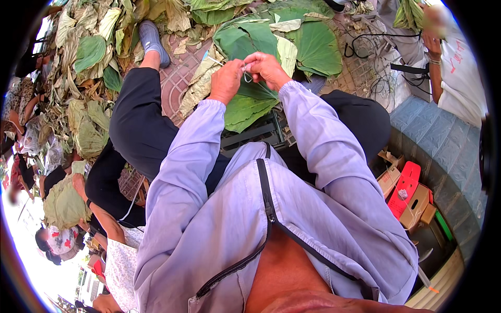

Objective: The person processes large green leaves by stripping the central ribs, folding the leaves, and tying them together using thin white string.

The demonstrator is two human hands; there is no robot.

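Observation:
My left hand (227, 80) and my right hand (267, 69) meet fingertip to fingertip in front of me, both pinching a thin white string (247, 77). A small loop of it hangs between them, and one end sticks out to the left past my left hand. Beneath my hands lies a large green lotus leaf (250, 111). More broad green leaves (316, 49) spread to the right and above. A pale dried leaf (201, 84) lies on the paving left of my left hand. The fingertips partly hide the string.
Heaped dried leaves (88, 58) cover the ground at left. A dark metal frame (254, 135) stands between my knees. Black cables (377, 35) lie at upper right near a person in a white shirt (462, 74). Cardboard boxes (417, 203) sit at right. Another person's arm (102, 221) holds leaves at left.

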